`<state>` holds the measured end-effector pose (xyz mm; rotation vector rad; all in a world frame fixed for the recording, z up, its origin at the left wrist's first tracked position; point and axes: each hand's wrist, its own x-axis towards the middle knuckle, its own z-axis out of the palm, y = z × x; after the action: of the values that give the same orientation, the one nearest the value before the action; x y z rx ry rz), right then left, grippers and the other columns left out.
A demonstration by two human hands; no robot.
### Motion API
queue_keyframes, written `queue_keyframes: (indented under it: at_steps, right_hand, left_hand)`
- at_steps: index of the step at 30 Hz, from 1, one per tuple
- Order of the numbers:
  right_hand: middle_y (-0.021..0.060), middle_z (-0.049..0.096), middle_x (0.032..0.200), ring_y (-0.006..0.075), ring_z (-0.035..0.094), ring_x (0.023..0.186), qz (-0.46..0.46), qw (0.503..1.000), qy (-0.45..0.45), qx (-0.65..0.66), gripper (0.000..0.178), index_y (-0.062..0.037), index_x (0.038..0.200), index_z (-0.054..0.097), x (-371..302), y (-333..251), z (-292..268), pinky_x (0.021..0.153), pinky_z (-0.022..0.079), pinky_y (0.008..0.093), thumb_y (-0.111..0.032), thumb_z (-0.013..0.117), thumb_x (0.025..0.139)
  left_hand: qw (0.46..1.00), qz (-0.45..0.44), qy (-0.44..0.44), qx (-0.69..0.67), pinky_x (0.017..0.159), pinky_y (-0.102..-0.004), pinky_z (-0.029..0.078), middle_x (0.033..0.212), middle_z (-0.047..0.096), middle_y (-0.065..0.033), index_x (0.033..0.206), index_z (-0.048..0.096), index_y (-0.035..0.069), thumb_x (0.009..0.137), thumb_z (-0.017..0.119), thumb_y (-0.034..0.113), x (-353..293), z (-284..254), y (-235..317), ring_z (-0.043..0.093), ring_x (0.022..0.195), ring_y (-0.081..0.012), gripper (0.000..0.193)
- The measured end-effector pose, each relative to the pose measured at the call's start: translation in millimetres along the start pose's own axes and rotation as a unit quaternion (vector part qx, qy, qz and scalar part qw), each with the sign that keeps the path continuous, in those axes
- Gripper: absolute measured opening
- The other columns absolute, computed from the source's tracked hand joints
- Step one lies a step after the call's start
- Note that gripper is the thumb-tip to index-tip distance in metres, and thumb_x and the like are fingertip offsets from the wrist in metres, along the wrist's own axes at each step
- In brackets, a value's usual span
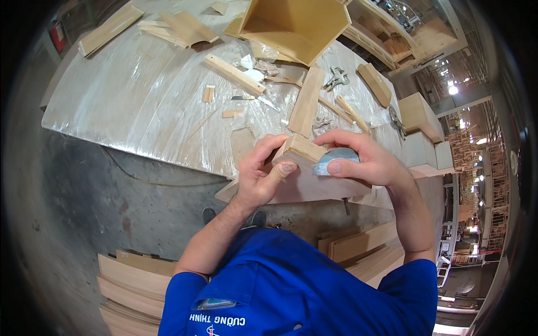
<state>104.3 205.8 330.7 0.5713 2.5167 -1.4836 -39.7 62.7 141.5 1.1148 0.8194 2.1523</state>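
Note:
A light wooden piece is held up in front of my body, its corner toward me. My left hand is closed around its left end, thumb along the near side. In my right hand is a blue-grey sanding pad, curved under the thumb and fingers and resting against the wood's right part. Just below the hands runs a pale wooden face; whether it belongs to the same piece I cannot tell.
A plastic-covered table carries an open wooden box, a long strip, a metal clamp, a knife and offcuts. Boards lie stacked on the floor at lower left and right. White boxes stand at right.

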Motion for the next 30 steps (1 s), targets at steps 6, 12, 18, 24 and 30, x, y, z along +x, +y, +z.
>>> queue_keyframes:
  at_steps: [6,12,18,24,30]
  right_hand:
    - [0.01,0.068,0.113,0.0176,0.063,0.107,-0.012,0.999,-0.046,-0.02,0.059,-0.0054,0.142,0.06,50.6,-19.9,6.4,0.096,0.049,0.0329,-0.039,0.075,0.096]
    - [0.0065,0.068,0.108,0.014,0.063,0.102,0.012,1.0,-0.019,0.002,0.067,-0.0042,0.146,0.057,7.0,6.8,-6.0,0.09,0.048,0.0297,-0.04,0.078,0.093]
    - [0.004,0.066,0.104,0.0133,0.06,0.098,0.007,0.998,-0.057,-0.014,0.068,-0.0056,0.147,0.056,46.6,-15.7,-0.5,0.088,0.047,0.0299,-0.041,0.078,0.093]
    - [0.0072,0.067,0.111,0.0145,0.061,0.104,0.016,0.998,-0.052,-0.014,0.061,-0.0056,0.145,0.057,10.4,4.1,-20.5,0.092,0.048,0.0303,-0.038,0.075,0.096]
    - [0.0144,0.071,0.114,0.0233,0.065,0.108,-0.049,0.994,-0.035,-0.088,0.047,-0.0019,0.129,0.065,49.3,-25.2,-0.8,0.097,0.05,0.0372,-0.038,0.07,0.099]
  left_hand:
    - [1.0,-0.008,0.012,-0.008,0.094,-0.0298,0.05,0.12,0.064,-0.0111,0.14,0.058,-0.004,0.099,0.074,0.011,-2.4,9.3,-0.5,0.062,0.108,-0.0175,0.046]
    - [1.0,0.002,-0.002,0.018,0.093,-0.0286,0.049,0.118,0.063,-0.0095,0.139,0.059,-0.004,0.1,0.073,0.01,2.4,0.5,-1.3,0.062,0.106,-0.0164,0.044]
    - [1.0,0.022,0.007,0.02,0.091,-0.0292,0.049,0.115,0.063,-0.0091,0.138,0.06,-0.005,0.1,0.075,0.015,4.0,12.7,3.0,0.061,0.104,-0.0162,0.045]
    - [0.999,0.01,0.015,0.038,0.088,-0.0288,0.049,0.114,0.063,-0.0088,0.137,0.06,-0.005,0.099,0.076,0.016,5.0,-0.2,-5.6,0.061,0.101,-0.0157,0.046]
    - [0.999,0.021,0.025,0.03,0.09,-0.0293,0.049,0.115,0.064,-0.0091,0.136,0.061,-0.005,0.099,0.076,0.014,4.5,6.2,-5.7,0.062,0.102,-0.0158,0.045]
